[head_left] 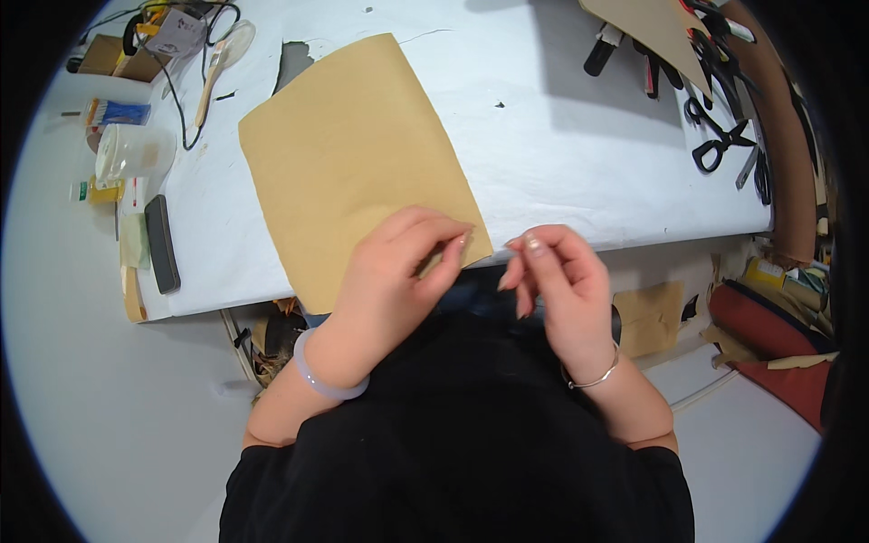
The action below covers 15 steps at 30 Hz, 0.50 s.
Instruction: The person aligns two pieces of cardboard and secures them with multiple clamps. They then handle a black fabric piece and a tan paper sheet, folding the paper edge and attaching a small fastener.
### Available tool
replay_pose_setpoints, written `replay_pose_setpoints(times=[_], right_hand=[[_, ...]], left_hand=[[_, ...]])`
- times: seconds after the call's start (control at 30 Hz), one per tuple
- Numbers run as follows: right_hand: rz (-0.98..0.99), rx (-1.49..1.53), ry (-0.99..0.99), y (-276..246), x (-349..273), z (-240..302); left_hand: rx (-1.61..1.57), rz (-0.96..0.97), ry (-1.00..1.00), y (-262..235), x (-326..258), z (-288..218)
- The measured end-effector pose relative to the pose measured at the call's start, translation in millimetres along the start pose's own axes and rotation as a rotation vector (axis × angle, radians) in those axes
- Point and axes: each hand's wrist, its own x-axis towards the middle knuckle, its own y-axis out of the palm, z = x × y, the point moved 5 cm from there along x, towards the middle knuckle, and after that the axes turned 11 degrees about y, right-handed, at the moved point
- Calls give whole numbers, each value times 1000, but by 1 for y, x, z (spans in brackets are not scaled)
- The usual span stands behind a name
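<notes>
A large tan sheet (353, 136), leather or heavy paper, lies at a slant on the white-covered table (543, 172), its near end over the front edge. My left hand (398, 262) is above the sheet's near right corner, thumb and forefinger brought together in a pinch. Just to the right, past that corner, my right hand (566, 281) is raised clear of the sheet, with thumb tip against forefinger and the other fingers curled loosely. Whatever either pinch may hold is too small to make out.
Black-handled scissors (720, 136) and other tools lie at the right, beside a tan board (652, 36). A dark flat phone-like slab (162, 244), a clear plastic tub (131, 154) and a wooden-handled brush (210, 83) are on the left. Red rolled material (760, 321) sits below right.
</notes>
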Motion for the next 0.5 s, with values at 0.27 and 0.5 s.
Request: replay_pose_setpoints(times=[0.27,0.5], right_hand=[[-64,129,42,-2,-1,0],[-63,48,41,-6,-4,4]], left_hand=[[233,48,212,5,7,-21],[39,-50,31,1,-1,-3]])
